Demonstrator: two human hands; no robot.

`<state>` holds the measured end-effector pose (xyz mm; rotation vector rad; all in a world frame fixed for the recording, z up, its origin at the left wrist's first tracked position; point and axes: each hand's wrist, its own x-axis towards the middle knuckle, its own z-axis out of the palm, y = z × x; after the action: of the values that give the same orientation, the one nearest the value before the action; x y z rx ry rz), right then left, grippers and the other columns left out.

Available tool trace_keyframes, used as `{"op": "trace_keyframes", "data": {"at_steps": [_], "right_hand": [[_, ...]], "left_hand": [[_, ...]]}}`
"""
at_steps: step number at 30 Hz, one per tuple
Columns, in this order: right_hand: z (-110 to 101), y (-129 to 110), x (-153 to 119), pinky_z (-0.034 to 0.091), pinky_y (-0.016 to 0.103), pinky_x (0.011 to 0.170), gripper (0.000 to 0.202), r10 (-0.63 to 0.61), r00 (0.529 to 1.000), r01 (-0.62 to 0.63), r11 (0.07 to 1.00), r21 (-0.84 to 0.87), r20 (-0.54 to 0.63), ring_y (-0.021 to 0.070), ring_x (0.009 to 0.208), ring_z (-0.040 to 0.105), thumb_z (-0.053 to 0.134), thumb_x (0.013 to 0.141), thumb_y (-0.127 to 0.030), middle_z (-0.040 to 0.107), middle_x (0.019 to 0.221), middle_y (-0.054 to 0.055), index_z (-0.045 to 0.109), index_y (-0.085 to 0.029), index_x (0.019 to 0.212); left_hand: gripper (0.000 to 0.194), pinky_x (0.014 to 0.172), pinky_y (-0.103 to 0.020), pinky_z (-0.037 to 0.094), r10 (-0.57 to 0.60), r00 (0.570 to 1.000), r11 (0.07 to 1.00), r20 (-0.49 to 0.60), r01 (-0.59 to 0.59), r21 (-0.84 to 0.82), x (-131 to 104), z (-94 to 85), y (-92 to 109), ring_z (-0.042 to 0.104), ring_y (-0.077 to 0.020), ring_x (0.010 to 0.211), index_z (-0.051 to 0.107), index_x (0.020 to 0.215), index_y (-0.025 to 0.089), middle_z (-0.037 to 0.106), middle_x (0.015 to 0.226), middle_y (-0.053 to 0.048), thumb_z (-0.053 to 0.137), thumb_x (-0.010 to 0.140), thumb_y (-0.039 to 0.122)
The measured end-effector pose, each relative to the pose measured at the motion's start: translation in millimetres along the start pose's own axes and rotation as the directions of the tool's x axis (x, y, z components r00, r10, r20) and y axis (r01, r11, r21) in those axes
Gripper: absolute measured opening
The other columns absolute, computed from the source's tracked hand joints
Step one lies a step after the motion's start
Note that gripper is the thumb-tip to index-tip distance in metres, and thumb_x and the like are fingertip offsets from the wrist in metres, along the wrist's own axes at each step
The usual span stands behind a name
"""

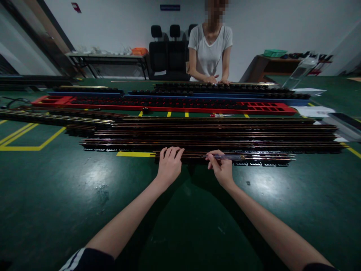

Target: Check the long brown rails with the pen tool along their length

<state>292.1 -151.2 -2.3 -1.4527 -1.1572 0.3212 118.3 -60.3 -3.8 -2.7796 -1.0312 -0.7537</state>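
Near side of red tray [169, 108]: left hand [170, 162] fingers on front dark strip [194, 159], grip unclear; right hand [222, 169] fingers gripping clear-handled tool [235, 157] over it.

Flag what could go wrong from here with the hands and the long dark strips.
The slim tool in the right hand points toward the left hand; if it slips along the nearest strip, it might jab those fingers.

That strip lies close in front of the other rows of strips, so a hard push could perhaps knock them out of line.
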Motion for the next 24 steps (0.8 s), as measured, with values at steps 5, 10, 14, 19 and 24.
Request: {"op": "trace_keyframes", "data": {"at_steps": [5,10,14,19,24], "right_hand": [[-0.4,0.8,0.1,0.042,0.021,0.041,0.019,0.002,1.000,-0.002,1.000,-0.005,-0.022,0.0086,0.041,0.053,0.051,0.087,-0.034,0.061,0.064,0.000,0.056,-0.019,0.078],[-0.2,5.1,1.5,0.041,0.020,0.040,0.020,0.014,1.000,-0.014,0.999,0.031,0.018,0.0078,0.041,0.053,0.051,0.087,-0.036,0.061,0.065,0.000,0.057,-0.018,0.080],[0.9,7.1,2.1,0.040,0.020,0.040,0.020,0.032,0.998,-0.035,0.997,0.072,0.046,0.0074,0.041,0.053,0.052,0.087,-0.037,0.061,0.067,0.000,0.056,-0.018,0.080],[2.5,4.5,1.5,0.041,0.021,0.042,0.020,0.024,0.997,-0.031,0.995,0.091,0.078,0.0078,0.043,0.053,0.053,0.087,-0.037,0.062,0.068,0.000,0.057,-0.019,0.081],[2.6,0.6,1.7,0.042,0.022,0.043,0.020,0.026,0.996,-0.032,0.997,0.076,0.083,0.0083,0.042,0.052,0.052,0.086,-0.038,0.062,0.067,0.000,0.057,-0.019,0.081]], "left_hand": [[0.040,0.100,-0.046,0.035,0.007,1.000,1.000,-0.004,-0.007,0.010,-0.6,1.6,-0.7,0.054,-0.0248,0.111,0.058,0.118,0.016,0.062,0.115,-0.011,0.038,0.085,0.008],[0.039,0.100,-0.045,0.036,0.026,0.999,0.999,-0.019,-0.026,0.023,-1.0,3.6,-1.3,0.054,-0.0243,0.109,0.058,0.118,0.013,0.063,0.114,-0.011,0.040,0.084,0.006],[0.041,0.100,-0.045,0.036,0.033,0.999,0.999,-0.025,-0.032,0.033,-0.9,3.8,-1.4,0.055,-0.0239,0.109,0.058,0.119,0.013,0.064,0.113,-0.011,0.040,0.083,0.004],[0.045,0.099,-0.045,0.037,0.040,0.999,0.998,-0.018,-0.039,0.040,-1.4,4.0,-1.7,0.054,-0.0240,0.110,0.056,0.121,0.013,0.063,0.115,-0.010,0.039,0.080,0.000],[0.046,0.101,-0.045,0.036,0.032,0.999,0.999,0.001,-0.032,0.024,-1.2,4.3,-2.5,0.054,-0.0234,0.111,0.057,0.120,0.014,0.064,0.115,-0.009,0.037,0.081,0.000]]}}
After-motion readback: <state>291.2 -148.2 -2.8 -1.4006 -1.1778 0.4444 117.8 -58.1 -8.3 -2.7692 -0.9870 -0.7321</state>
